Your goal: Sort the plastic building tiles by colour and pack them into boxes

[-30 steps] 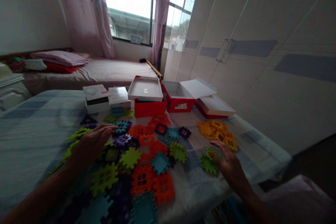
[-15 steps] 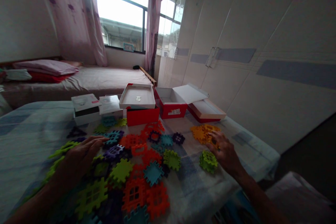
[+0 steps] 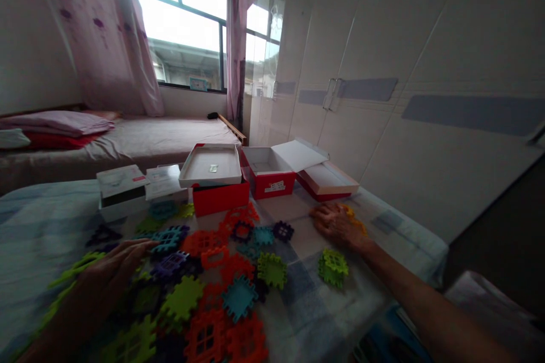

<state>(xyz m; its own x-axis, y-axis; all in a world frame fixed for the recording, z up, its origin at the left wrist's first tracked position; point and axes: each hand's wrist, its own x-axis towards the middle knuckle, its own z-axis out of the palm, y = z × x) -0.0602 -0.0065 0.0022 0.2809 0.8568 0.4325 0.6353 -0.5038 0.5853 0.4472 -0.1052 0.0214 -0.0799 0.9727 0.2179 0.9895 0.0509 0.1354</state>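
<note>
Near the far right of the table, my right hand [image 3: 336, 226] is curled over orange-yellow interlocking building pieces [image 3: 357, 221]. Its palm and fingers hide most of them, and a notched edge shows past the wrist side. My left hand [image 3: 113, 266] lies palm down over the left of a mixed pile, fingers stretched and nothing gripped. Its fingertips are close to a blue window-shaped piece [image 3: 168, 238]. Around it lie a purple piece [image 3: 170, 265], a lime piece [image 3: 183, 298] and red-orange pieces [image 3: 206, 334]. A small lime stack [image 3: 333, 266] stands apart, nearer me than my right hand.
Along the table's back edge stand a white box [image 3: 122, 195], a red box with a white tray-like lid [image 3: 219, 195], an open red box [image 3: 270, 181] and a shallow box [image 3: 330, 181]. A bed [image 3: 162, 139] and a wardrobe [image 3: 340, 39] lie beyond the checked tablecloth [image 3: 298, 300].
My right hand has reached farther over the orange-yellow pieces, covering most of them, and they have shifted slightly right. My left hand stays over the pile. The camera view has turned slightly right.
</note>
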